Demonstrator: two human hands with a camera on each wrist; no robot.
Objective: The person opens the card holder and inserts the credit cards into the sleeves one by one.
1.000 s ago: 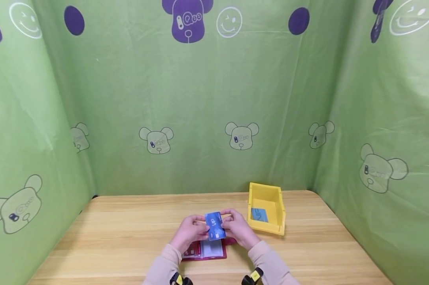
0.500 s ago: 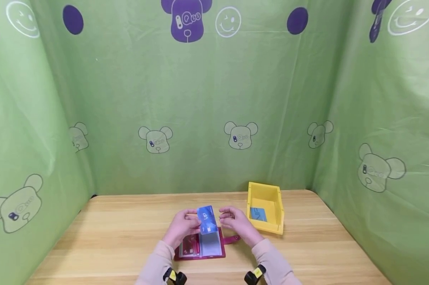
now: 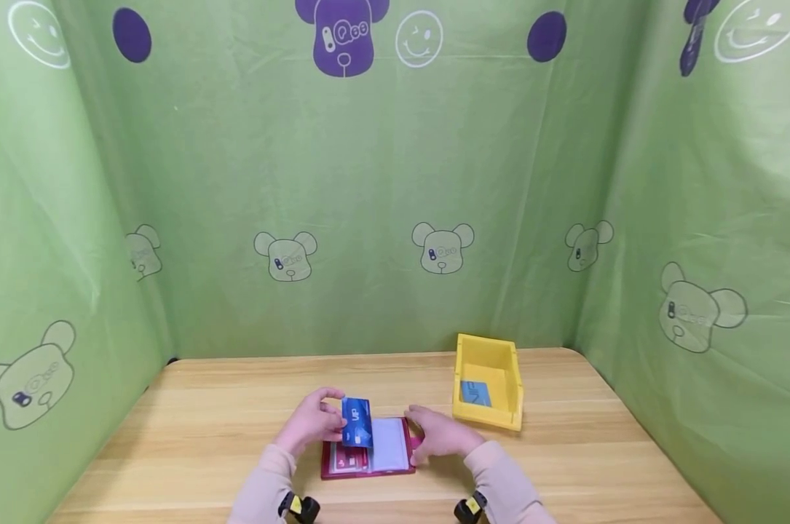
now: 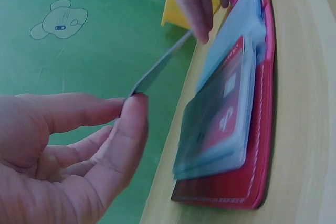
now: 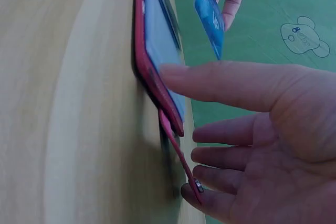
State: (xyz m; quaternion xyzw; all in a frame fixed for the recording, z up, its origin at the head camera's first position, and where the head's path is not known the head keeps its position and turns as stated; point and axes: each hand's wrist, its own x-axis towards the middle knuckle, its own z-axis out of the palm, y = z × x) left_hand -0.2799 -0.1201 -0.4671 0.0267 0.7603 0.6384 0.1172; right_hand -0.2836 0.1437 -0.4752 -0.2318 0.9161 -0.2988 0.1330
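Observation:
My left hand point(image 3: 311, 421) pinches a blue VIP card point(image 3: 357, 423) between thumb and index finger, as the left wrist view shows. The card is held tilted over an open red card holder point(image 4: 257, 182) with clear plastic sleeves. A red card point(image 4: 223, 111) shows inside the left-hand sleeve; the right-hand sleeves point(image 3: 388, 444) look pale and bare. At the holder's right edge is my right hand point(image 3: 445, 434), its thumb point(image 5: 210, 81) right at the edge and its other fingers extended near the snap strap point(image 5: 178, 153).
A yellow bin point(image 3: 489, 417) stands at the back right of the wooden table point(image 3: 224, 407), with another blue VIP card point(image 3: 476, 394) lying in it. Green printed curtains point(image 3: 362, 167) enclose the table at the back and both sides.
Both hands held the blue card at first; the right hand let go and moved down to the holder's right edge. The left hand carried the card left and lower over the holder.

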